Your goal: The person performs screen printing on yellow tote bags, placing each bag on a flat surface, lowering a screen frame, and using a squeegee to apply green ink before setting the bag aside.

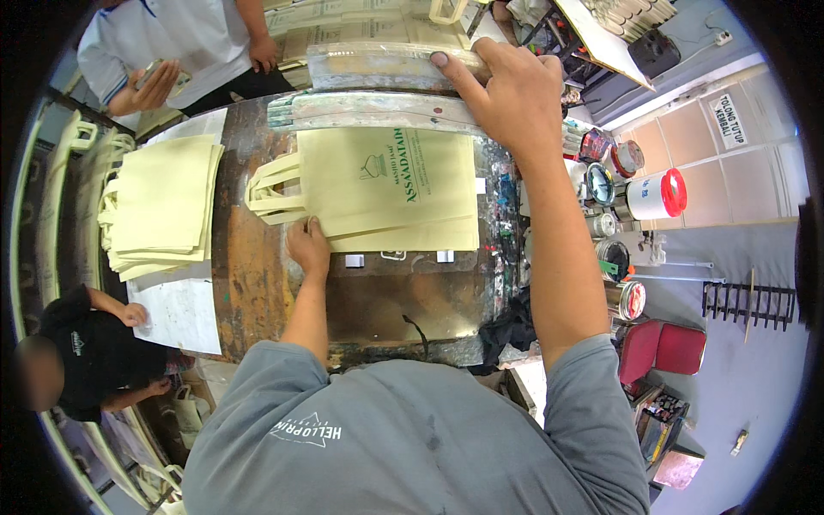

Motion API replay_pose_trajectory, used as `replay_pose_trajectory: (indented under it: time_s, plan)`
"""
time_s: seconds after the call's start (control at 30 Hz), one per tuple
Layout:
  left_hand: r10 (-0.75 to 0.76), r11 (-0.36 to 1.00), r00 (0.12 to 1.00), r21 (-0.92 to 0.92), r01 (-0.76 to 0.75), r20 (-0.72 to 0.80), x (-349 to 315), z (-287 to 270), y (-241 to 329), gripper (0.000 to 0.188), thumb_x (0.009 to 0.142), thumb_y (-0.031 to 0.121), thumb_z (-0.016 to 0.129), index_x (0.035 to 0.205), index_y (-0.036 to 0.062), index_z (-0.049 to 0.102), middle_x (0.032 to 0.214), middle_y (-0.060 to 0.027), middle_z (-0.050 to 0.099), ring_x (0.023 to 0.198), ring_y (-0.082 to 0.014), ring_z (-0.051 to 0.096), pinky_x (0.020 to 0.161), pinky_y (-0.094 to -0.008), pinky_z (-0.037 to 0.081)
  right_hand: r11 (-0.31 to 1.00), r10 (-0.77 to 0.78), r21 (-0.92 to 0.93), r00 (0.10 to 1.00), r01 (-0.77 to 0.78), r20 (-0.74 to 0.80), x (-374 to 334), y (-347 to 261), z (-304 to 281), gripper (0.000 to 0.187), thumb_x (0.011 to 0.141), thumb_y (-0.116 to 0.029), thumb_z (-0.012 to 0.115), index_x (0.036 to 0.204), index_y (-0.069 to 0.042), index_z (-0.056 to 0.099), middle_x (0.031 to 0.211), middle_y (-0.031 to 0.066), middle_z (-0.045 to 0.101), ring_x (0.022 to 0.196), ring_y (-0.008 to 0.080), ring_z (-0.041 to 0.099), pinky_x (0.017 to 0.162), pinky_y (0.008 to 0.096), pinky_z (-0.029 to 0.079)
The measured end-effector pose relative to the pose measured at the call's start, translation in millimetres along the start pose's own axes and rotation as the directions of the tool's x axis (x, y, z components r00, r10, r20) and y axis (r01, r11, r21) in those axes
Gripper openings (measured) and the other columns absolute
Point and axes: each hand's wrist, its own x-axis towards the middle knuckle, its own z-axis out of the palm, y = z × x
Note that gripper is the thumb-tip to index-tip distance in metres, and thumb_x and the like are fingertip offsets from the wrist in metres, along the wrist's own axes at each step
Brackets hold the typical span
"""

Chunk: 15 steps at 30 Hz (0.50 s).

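Observation:
A pale yellow tote bag (343, 189) with a green print lies on the work table, its handles (275, 189) toward the left. Another bag's edge shows beneath its near side. With closed fingers, my left hand (309, 246) grips the bag's near left corner, beside the handle. My right hand (519, 94) is wrapped over the right end of a screen-printing frame (378, 112). That frame stands tilted up at the far side of the bag, its paint-stained long bar facing me; its mesh cannot be made out.
Left on the table is a stack of yellow bags (163, 197) beside white paper (176, 313). Paint tubs (657, 196) line the right side. A black cloth (506, 330) hangs near the right corner. Two people stand nearby: one in white (172, 51), one in black (107, 352).

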Motion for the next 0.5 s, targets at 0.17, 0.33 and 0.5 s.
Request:
replay_pose_trajectory:
  time_s: [0.17, 0.33, 0.5]
  plan:
    - [0.234, 0.926, 0.972, -0.304, -0.222, 0.001, 64, -65, 74, 0.034, 0.101, 0.029, 0.071, 0.112, -0.0033, 0.071, 0.104, -0.025, 0.074, 0.1, -0.0392, 0.072, 0.085, -0.0468, 0.054, 1.0, -0.001, -0.02, 0.999, 0.002, 0.048, 6, 6, 0, 0.063, 0.095, -0.066, 0.062, 0.077, -0.006, 0.069, 0.074, 0.014, 0.07, 0.074, 0.0338, 0.067, 0.08, 0.0475, 0.037]
    - [0.092, 0.932, 0.978, -0.331, -0.15, -0.186, 139, -173, -19, 0.037, 0.099, 0.029, 0.075, 0.117, -0.0042, 0.073, 0.115, -0.0167, 0.075, 0.109, -0.0254, 0.066, 0.101, -0.0391, 0.05, 0.999, -0.001, -0.032, 1.0, 0.002, 0.031, -4, -1, -6, 0.062, 0.096, -0.064, 0.063, 0.078, -0.005, 0.066, 0.075, 0.0138, 0.068, 0.075, 0.0341, 0.065, 0.077, 0.0463, 0.037]
    - [0.036, 0.997, 0.966, 0.074, -0.017, -0.254, 186, -295, -221, 0.05, 0.099, 0.04, 0.073, 0.122, -0.0048, 0.071, 0.12, -0.0214, 0.075, 0.11, -0.0315, 0.068, 0.099, -0.0412, 0.052, 0.999, -0.031, 0.005, 0.998, 0.031, -0.057, -21, -5, 5, 0.063, 0.092, -0.066, 0.066, 0.073, -0.006, 0.067, 0.073, 0.0124, 0.069, 0.073, 0.0337, 0.065, 0.079, 0.047, 0.037]
